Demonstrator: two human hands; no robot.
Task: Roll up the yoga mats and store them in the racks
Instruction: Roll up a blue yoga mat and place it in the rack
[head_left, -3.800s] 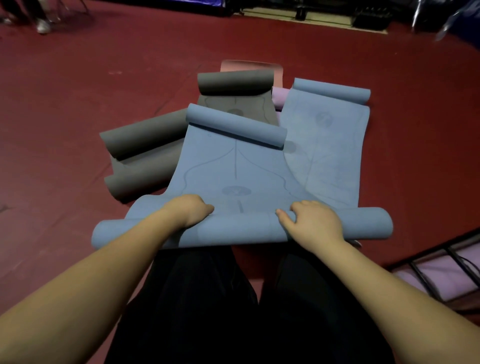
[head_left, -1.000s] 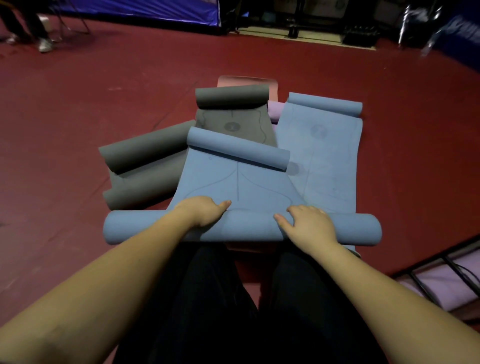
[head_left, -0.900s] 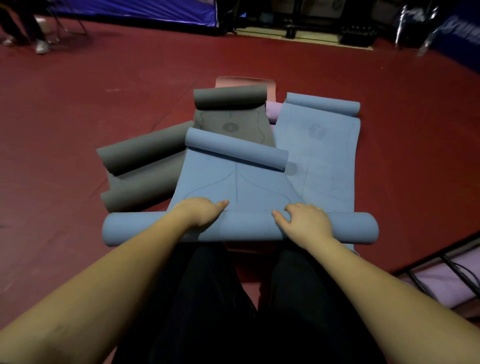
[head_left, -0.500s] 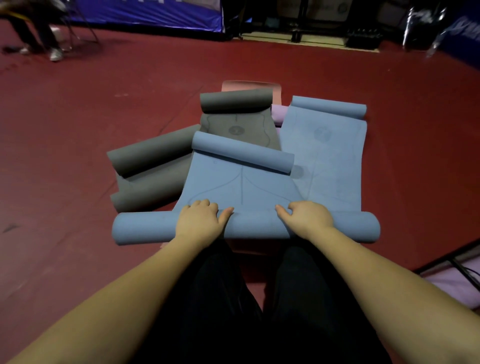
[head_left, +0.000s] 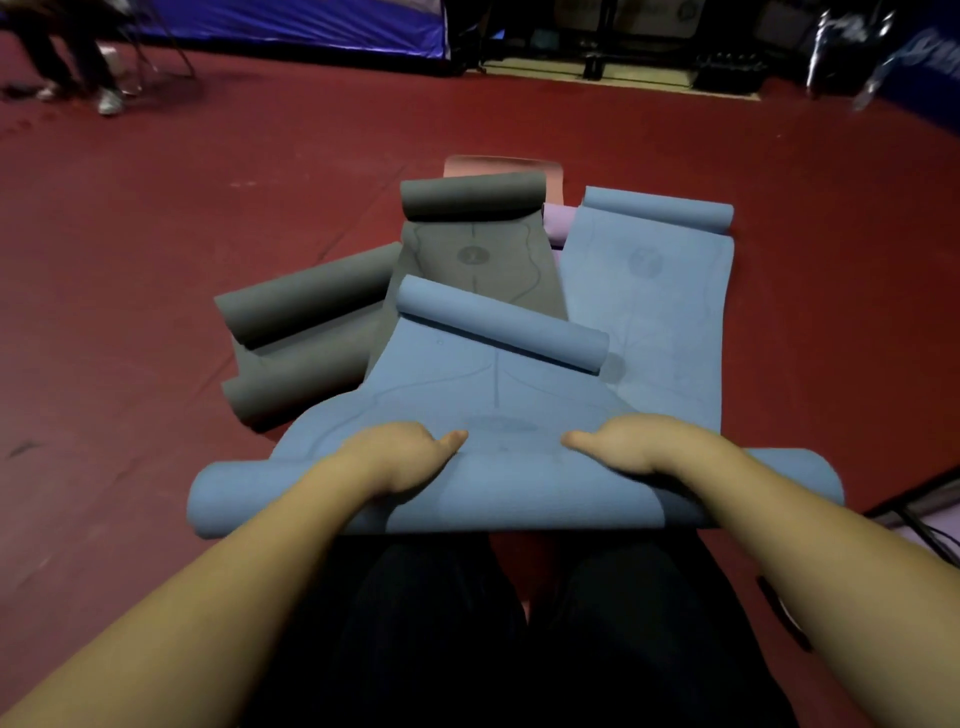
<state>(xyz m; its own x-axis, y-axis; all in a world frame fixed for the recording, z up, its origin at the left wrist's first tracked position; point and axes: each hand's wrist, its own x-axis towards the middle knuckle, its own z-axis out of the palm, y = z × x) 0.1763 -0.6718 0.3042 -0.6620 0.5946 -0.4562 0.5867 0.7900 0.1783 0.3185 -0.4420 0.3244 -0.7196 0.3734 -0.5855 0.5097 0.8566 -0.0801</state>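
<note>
**Both hands on the near roll of the blue mat**

The person is low over the red floor (head_left: 156, 249), dark trouser legs (head_left: 452, 623) spread beneath the arms. Both forearms reach forward and a little inward to the blue mat (head_left: 467, 384), whose near end is wound into a thick roll (head_left: 509, 493) lying crosswise just past the knees.

The left hand (head_left: 400, 454) lies on top of the roll left of centre, palm down, thumb pointing inward toward the middle, fingers curled over the far side of the roll; its grip is on the roll. The right hand (head_left: 628, 447) mirrors it right of centre, thumb pointing in, fingers folded over the roll's far edge, gripping likewise. The wrists are nearly level and the hands sit well apart.

The far end of this mat curls into a smaller roll. To the right lies a second blue mat (head_left: 649, 270), flat with its far end rolled. Farther off is a grey mat (head_left: 478, 254), partly unrolled, and to the left another grey mat (head_left: 306, 332) rolled at both ends. A dark rack frame (head_left: 924, 499) shows at the right edge.
</note>
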